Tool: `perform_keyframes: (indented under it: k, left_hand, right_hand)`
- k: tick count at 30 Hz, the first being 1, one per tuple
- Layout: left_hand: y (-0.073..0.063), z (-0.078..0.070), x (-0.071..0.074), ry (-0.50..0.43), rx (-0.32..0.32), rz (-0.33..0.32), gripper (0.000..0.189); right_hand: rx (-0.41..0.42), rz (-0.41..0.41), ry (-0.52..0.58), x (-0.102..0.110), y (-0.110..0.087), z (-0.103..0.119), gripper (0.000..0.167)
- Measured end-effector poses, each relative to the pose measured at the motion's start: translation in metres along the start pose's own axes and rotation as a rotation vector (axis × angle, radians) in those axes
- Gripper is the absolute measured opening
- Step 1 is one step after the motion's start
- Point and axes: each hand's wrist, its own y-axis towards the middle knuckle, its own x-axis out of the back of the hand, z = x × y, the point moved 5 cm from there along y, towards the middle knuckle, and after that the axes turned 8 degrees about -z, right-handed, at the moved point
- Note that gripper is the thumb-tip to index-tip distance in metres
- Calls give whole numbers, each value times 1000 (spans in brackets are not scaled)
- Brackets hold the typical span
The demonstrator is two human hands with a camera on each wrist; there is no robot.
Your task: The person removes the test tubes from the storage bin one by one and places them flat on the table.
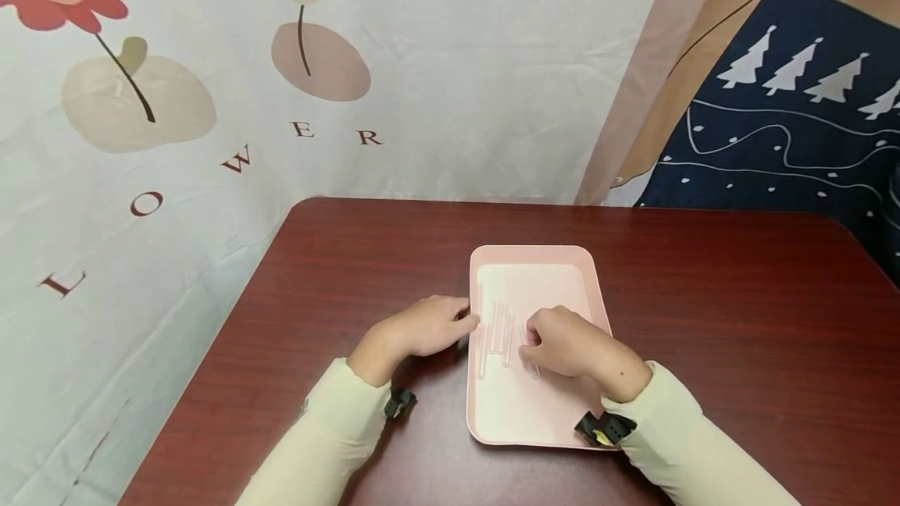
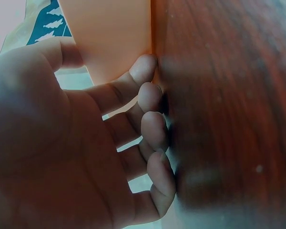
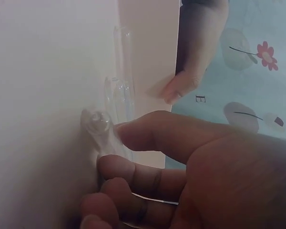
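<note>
Several clear test tubes (image 1: 498,330) lie lengthwise in the left half of a pink tray (image 1: 537,420). Over the tray, my right hand (image 1: 571,340) pinches one clear test tube (image 3: 101,125) between thumb and fingertips, its near end low over the tray floor. Other tubes (image 3: 123,52) lie just beyond it in the right wrist view. At the tray's left side, my left hand (image 1: 429,326) holds the edge, thumb over the rim. Its curled fingertips (image 2: 155,129) rest along the tabletop in the left wrist view, the index fingertip at the tray's lower edge.
The tray stands on a dark red-brown wooden table (image 1: 738,334) with rounded corners. Behind the table hangs a pale cloth (image 1: 478,100) printed with flowers and letters. To the right is a dark blue cloth (image 1: 773,147) with white trees.
</note>
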Motion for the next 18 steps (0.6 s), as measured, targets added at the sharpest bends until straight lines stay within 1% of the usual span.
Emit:
perform_keyframes:
  k: [8, 18]
  left_hand:
    - [0, 0, 1, -3, -10, -5, 31]
    - [0, 1, -2, -7, 6, 2, 36]
  right_hand:
    - [15, -13, -20, 3, 0, 1, 33]
    - [63, -56, -8, 13, -3, 3, 27]
